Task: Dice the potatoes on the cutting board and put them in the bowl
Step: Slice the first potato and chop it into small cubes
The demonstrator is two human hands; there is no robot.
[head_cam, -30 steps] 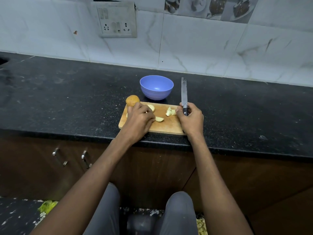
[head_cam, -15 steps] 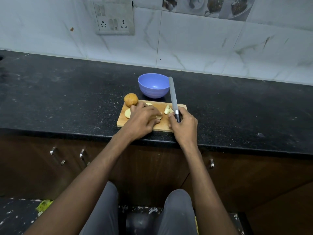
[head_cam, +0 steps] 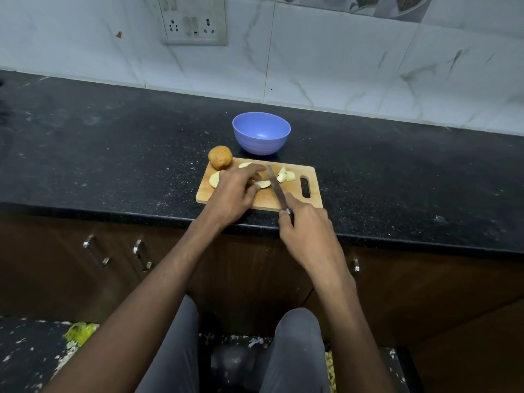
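Observation:
A wooden cutting board (head_cam: pixel 309 199) lies at the front edge of the black counter. A whole brown potato (head_cam: pixel 220 157) sits at its far left corner. My left hand (head_cam: pixel 235 191) holds down a pale potato wedge (head_cam: pixel 263 184) in the board's middle; another slice (head_cam: pixel 214 180) shows to its left. My right hand (head_cam: pixel 304 228) grips the handle of a knife (head_cam: pixel 275 186), whose blade lies against the wedge's right end. Cut potato pieces (head_cam: pixel 286 176) sit to the right of the blade. An empty blue bowl (head_cam: pixel 261 132) stands just behind the board.
The tiled wall with a socket plate (head_cam: pixel 194 21) rises behind the counter (head_cam: pixel 113 154). Cabinet doors with metal handles (head_cam: pixel 141 255) are below the counter edge. My knees are under the hands.
The knife has come down from pointing up beside the bowl to lying across the board at the wedge. My right hand has pulled back toward the counter edge. My left hand stays on the potato.

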